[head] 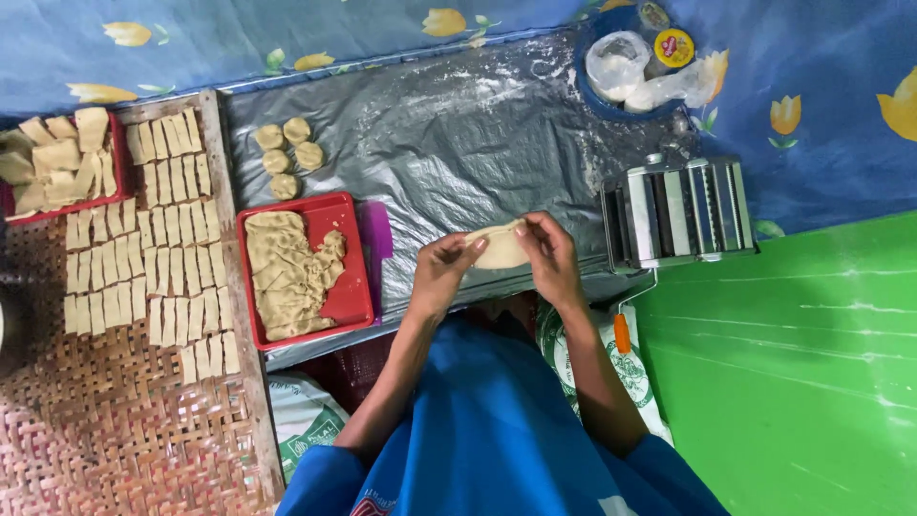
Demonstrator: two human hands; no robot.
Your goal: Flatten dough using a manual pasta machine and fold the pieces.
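The flattened dough piece (501, 248), pale and smooth, is partly covered by fingers; its full outline cannot be made out. The left hand (441, 270) and right hand (551, 256) pinch its opposite edges, holding it above the floured grey plastic sheet (458, 143), just left of the metal pasta roller (680, 212), whose orange-handled crank (622, 332) hangs below. Farther left, a red tray (353, 287) holds crumpled dough sheets (287, 272); four dough balls (287, 158) and rows of cut strips (153, 258) lie beyond.
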